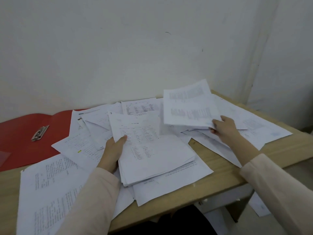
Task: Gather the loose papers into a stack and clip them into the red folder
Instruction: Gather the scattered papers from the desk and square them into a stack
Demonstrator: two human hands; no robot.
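Observation:
My left hand (113,150) grips the left edge of a thick stack of papers (157,158) in the middle of the desk, thumb on top. Further right, my right hand (223,127) pinches the lower right corner of a few sheets (188,109) lifted above the desk, tilted toward the wall. The red folder (18,138) lies open and flat at the far left, its metal clip (40,133) resting on it. Loose papers (50,187) are scattered over most of the desk, some overlapping the folder's right edge.
The wooden desk (220,160) stands against a white wall, with a corner at the right. Some sheets (264,133) overhang the desk's right and front edges. One paper (260,206) lies below the desk at the right.

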